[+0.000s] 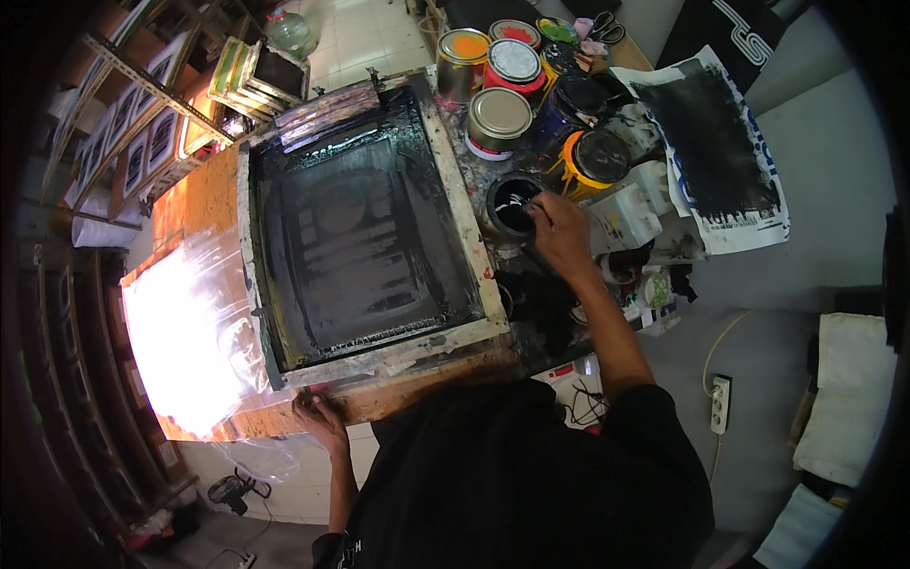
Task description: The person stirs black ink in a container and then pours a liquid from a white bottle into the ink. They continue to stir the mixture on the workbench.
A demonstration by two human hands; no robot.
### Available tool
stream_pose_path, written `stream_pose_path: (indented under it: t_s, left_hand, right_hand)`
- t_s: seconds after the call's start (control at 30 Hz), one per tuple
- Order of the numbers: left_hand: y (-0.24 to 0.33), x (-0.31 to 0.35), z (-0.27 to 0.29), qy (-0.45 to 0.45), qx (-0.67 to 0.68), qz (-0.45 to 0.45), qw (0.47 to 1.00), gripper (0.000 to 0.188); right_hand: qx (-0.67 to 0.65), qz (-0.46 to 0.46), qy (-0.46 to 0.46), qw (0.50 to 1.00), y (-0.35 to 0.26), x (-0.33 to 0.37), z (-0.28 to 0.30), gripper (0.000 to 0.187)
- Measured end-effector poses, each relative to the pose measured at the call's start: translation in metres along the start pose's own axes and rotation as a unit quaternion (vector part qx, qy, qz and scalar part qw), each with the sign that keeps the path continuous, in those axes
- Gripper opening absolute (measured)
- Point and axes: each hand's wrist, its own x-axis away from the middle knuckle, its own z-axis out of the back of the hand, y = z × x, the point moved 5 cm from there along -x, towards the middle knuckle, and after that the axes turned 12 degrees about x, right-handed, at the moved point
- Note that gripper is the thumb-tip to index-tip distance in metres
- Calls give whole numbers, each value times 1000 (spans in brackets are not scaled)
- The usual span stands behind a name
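My right hand [561, 232] reaches over a dark round pot [495, 211] of black ink, right of the screen frame. Its fingers are pinched together at the pot's rim; whatever they hold is too dark and small to name. Pale glints show on the ink inside. My left hand [322, 420] is at the table's front edge [365, 403], its fingers bent against the wood. Between the hands lies a large screen-printing frame [417, 349], its mesh [346, 237] smeared with black ink over a faint design. A stained strip [330, 116] runs along its far end.
Several paint cans crowd the far right, including a closed tin [500, 116] and a yellow-stained can [597, 156]. An ink-blackened sheet [706, 142] hangs beyond them. Glaring plastic film [194, 332] covers the table's left side. Shelving [142, 81] and stacked frames [261, 76] stand at the far left.
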Motion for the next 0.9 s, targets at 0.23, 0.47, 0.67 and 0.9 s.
stream_pose_path:
  t_s: [0.23,0.47,0.67,0.9]
  left_hand:
    - [115,7,9,-111,65,97,987,23]
    - [275,-47,-67,-213,218,-108,946,37]
    - [368,-69,-181,-278,75,-205,936,103]
    - [397,-76,-254,-308,88,-188,929,116]
  right_hand:
    - [54,38,37,997,14,-24,11,5]
    - [-33,5,-28,999,6,-14,-7,5]
    - [26,1,-22,999,19,-15,33,11]
    - [-67,-85,-35,994,21,2,34,20]
